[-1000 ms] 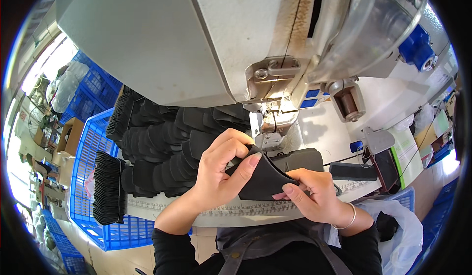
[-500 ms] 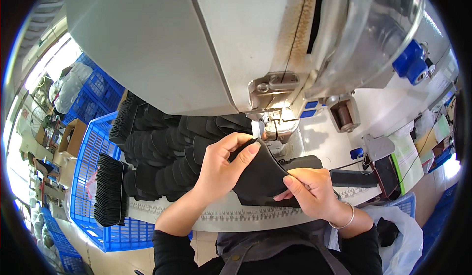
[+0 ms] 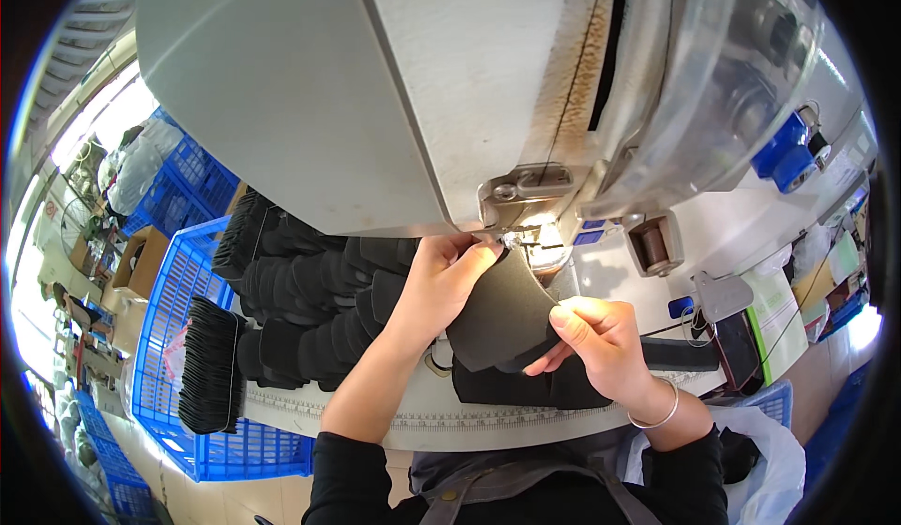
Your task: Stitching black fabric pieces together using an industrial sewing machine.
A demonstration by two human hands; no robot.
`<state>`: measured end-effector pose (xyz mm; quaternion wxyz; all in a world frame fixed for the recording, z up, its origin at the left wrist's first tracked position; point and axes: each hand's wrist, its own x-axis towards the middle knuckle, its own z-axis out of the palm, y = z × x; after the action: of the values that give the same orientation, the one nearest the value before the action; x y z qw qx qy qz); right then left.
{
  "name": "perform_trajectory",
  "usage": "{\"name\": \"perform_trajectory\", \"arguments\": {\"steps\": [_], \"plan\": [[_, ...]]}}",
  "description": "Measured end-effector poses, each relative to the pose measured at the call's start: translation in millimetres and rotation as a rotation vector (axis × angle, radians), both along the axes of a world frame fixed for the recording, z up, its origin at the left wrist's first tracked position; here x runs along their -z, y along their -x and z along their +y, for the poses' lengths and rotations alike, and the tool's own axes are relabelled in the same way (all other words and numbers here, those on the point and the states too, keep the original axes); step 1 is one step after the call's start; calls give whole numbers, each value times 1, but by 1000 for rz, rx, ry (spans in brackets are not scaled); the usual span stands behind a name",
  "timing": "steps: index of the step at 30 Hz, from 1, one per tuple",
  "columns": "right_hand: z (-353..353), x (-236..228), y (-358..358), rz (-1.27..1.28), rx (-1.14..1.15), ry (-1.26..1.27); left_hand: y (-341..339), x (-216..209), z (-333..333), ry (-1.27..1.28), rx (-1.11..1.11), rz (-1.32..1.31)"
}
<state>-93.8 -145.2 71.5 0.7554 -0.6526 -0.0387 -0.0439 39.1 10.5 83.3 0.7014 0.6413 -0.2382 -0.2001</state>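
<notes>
Black panel [image 3: 502, 317] farther forward, between both hands [image 3: 445, 279] [image 3: 603, 339].

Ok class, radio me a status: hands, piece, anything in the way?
Left hand pinching far end of black piece, right hand on its near right corner. Piece beside sewing machine, contact unclear. No obvious obstruction; other black pieces lying below.

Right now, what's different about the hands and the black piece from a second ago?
The left hand moved forward and a little right, bringing the far end of the black piece close to the sewing machine. The right hand still pinches the piece's right side; nothing was let go. The black stacks and blue basket stayed put.
</notes>
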Motion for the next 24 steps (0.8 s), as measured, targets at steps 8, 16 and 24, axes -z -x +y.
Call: {"name": "perform_trajectory", "arguments": {"steps": [8, 16, 24], "plan": [[-2, 4, 0, 8, -9, 15, -1, 5, 0, 97, 21, -2], [-5, 9, -6, 20, -31, -80, 2, 4, -7, 172, -43, -9], [-6, 5, 1, 14, -18, 123, -5, 7, 9, 48, 38, -11]]}}
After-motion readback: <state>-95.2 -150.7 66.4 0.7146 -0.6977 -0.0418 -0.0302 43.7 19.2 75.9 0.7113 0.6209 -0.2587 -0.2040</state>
